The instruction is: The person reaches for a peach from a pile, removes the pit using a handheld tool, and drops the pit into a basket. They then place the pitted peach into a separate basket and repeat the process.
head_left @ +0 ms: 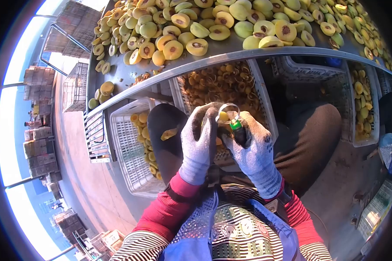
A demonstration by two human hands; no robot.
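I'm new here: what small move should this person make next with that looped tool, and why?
Probably a gentle turn of the right hand, drawing the looped tool through the yellow fruit piece while the left hand steadies it: the metal loop sits right at the fruit, and many fruit halves ahead show brown centres. Whether it has cut in is hidden.

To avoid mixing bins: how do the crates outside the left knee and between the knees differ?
The outer crate holds yellow fruit; the middle crate, mostly brownish scraps. In view, the left hand and right hand overlap the middle crate; the outer crate is clear of both. Both are pale and perforated.
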